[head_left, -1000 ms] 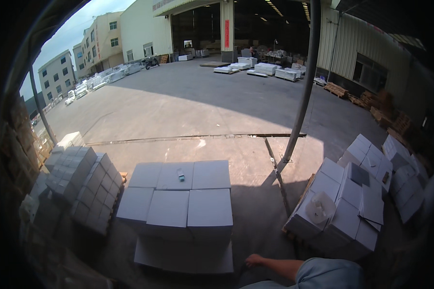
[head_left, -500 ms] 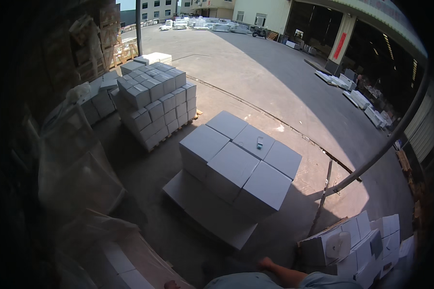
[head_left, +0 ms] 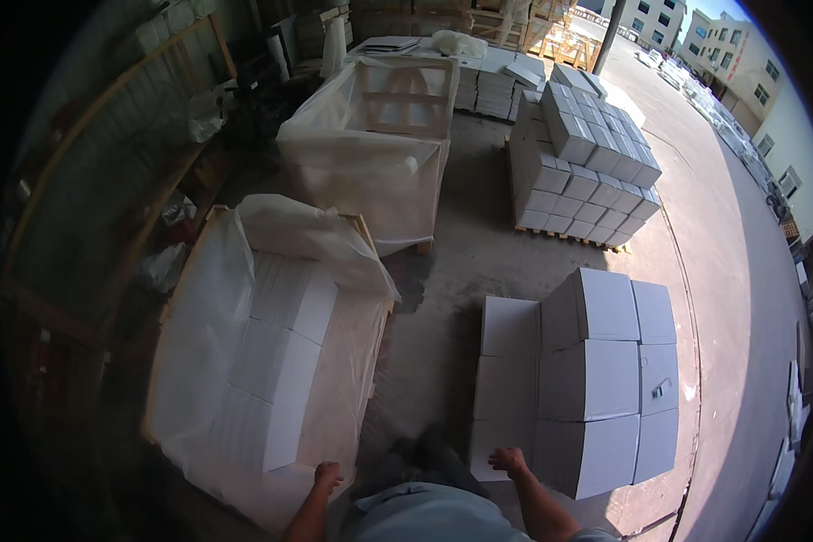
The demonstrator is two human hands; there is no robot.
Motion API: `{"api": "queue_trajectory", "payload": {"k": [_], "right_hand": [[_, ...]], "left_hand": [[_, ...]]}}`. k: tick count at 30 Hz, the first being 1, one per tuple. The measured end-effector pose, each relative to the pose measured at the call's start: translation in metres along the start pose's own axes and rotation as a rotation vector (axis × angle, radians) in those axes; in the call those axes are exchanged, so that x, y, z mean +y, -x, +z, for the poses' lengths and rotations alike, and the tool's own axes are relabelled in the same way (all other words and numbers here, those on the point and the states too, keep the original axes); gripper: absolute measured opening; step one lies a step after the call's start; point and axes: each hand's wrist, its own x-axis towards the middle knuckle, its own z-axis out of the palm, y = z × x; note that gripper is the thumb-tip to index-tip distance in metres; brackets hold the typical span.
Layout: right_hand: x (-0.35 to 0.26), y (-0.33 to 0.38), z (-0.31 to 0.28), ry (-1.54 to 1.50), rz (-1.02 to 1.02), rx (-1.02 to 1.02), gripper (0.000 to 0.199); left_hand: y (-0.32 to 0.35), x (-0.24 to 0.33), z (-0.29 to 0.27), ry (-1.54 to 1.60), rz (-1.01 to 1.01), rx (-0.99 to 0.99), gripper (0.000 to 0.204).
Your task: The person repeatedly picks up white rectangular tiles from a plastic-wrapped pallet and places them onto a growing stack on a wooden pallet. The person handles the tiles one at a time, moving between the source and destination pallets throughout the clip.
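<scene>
My left hand point(head_left: 328, 474) is by the near right edge of a wooden crate point(head_left: 363, 230) lined with cloudy plastic sheeting point(head_left: 196, 384). Its fingers are curled in, and I see nothing in them. A row of white boxes or slabs point(head_left: 291, 397) stands inside the crate. To the right, my right hand point(head_left: 508, 461) is loosely closed, with no held thing visible, above the near end of a low white layer point(head_left: 506, 388). Beside that layer rises a stack of large white cartons point(head_left: 610, 379). On the cartons lies a small teal and white object point(head_left: 662, 388), too small to name.
Another plastic-draped crate point(head_left: 397, 185) stands beyond the first. A pallet of stacked white boxes point(head_left: 592, 167) is at the far right, near a dark post point(head_left: 609, 38). Wooden racking point(head_left: 108, 108) lines the left. Concrete floor point(head_left: 434, 361) runs between the crate and the cartons.
My view has swung left, bringing the plastic-lined crate into full sight and the large cartons to the right. Both hands now show clearly; before, the left was barely visible at the lower edge.
</scene>
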Motion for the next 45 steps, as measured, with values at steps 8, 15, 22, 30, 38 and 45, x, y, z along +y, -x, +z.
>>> {"api": "queue_trajectory", "payload": {"k": [8,15,22,30,38,45], "right_hand": [[-0.08,-0.059,0.023,0.251,-0.012,-0.028,0.027],[-0.102,-0.082,0.093,0.469,0.045,-0.104,0.025],[-0.109,-0.13,0.165,0.612,-0.009,-0.188,0.02],[-0.159,-0.108,0.302,0.684,-0.029,-0.274,0.019],[-0.199,-0.185,0.394,0.871,0.173,-0.297,0.024],[-0.198,-0.285,0.537,1.319,0.066,-0.32,0.037]], "left_hand": [[0.044,-0.038,0.017,0.22,-0.019,0.186,0.029],[0.04,-0.053,-0.005,0.399,-0.067,0.27,0.033],[-0.013,-0.041,-0.044,0.483,-0.051,0.265,0.035],[-0.049,0.01,-0.12,0.533,0.042,0.285,0.03],[-0.071,0.031,-0.133,0.787,-0.022,0.356,0.029],[-0.138,0.009,-0.075,1.043,-0.188,0.39,0.041]]}}
